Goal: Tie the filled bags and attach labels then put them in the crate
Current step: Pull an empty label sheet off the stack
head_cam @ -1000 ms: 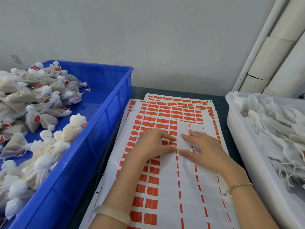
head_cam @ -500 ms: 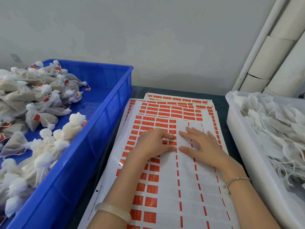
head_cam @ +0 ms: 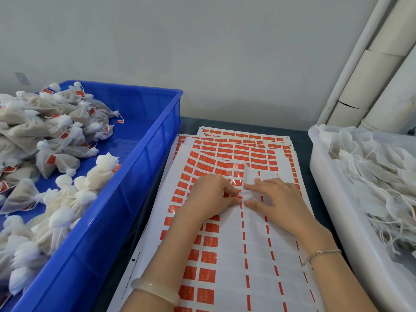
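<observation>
A stack of label sheets (head_cam: 258, 255) with rows of red labels lies on the dark table in front of me. My left hand (head_cam: 209, 197) rests on the top sheet with curled fingers, its fingertips pinching at a red label (head_cam: 233, 194) beside the peeled column. My right hand (head_cam: 276, 199) presses flat on the sheet with straight fingers, a lifted white strip (head_cam: 247, 176) under its fingertips. The blue crate (head_cam: 126, 199) at the left holds several tied, labelled bags (head_cam: 63, 163).
A white bin (head_cam: 337, 221) at the right holds several flat white bags with strings (head_cam: 371, 172). White pipes (head_cam: 382, 75) stand at the back right against the grey wall. The dark table (head_cam: 191, 124) shows between the crate and the sheets.
My right hand shifted a little along the peeled column and its fingers closed up. The white strip near its fingertips now lifts off the sheet. My left hand stayed on the labels.
</observation>
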Tool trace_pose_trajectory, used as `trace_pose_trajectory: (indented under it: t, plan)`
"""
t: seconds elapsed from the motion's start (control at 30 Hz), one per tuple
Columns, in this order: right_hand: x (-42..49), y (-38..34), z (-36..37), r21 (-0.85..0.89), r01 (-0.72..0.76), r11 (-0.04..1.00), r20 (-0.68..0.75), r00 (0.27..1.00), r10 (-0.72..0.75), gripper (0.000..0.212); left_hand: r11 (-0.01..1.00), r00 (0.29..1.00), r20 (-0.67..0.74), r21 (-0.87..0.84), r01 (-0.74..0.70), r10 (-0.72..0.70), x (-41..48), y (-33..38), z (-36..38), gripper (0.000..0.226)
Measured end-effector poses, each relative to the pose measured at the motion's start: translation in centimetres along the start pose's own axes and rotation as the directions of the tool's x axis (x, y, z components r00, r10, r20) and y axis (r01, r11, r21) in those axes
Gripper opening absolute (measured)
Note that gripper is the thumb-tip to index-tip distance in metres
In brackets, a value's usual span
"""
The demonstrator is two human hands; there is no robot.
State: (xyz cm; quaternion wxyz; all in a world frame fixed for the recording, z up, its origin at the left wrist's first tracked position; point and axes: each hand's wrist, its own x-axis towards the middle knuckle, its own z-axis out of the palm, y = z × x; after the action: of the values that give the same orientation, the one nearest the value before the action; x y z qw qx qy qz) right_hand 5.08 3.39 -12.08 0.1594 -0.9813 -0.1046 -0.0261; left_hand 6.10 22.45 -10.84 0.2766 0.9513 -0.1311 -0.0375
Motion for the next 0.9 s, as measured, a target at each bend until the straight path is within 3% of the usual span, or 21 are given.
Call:
trace_pose_trajectory:
  t: [0.27, 0.5, 0.6, 0.73, 0.83, 0.9]
  plan:
    - [-0.4, 0.3, 0.1, 0.062, 0.027, 0.998, 0.039, 0.999, -0.03, 0.049, 0.999, 0.999, -0.033, -0.053, -0.003, 0.001, -0.1, 0.0, -0.1, 0.024]
    - [-0.2, -0.1, 0.5, 0.185, 0.018, 0.983, -0.084, 0.996, -0.002, 0.03, 0.998, 0.994, -0.086, 0.003, -0.068, 0.068, -0.1, 0.1, -0.3, 0.023]
    - [-0.3, 0.1, 0.6, 0.191, 0.01, 0.982, -0.084, 0.996, 0.006, 0.036, 0.995, 0.991, -0.097, 0.03, -0.09, 0.093, -0.1, 0.1, -0.3, 0.023]
    - [-0.3, 0.7, 0.6, 0.064, -0.018, 0.998, 0.007, 1.0, 0.018, 0.059, 0.997, 0.994, -0.087, 0.024, -0.069, 0.071, -0.1, 0.1, -0.5, 0.024]
    - [-0.3, 1.5, 0.5, -0.026, -0.061, 0.998, 0.078, 0.995, 0.063, 0.056, 0.999, 0.998, -0.052, -0.024, -0.025, 0.023, -0.1, -0.1, -0.6, 0.029]
    - [-0.2, 1.3, 0.7, -0.045, -0.015, 0.999, 0.046, 0.999, 0.018, 0.042, 0.999, 1.0, -0.009, -0.051, -0.004, 0.004, -0.3, -0.3, -0.5, 0.033]
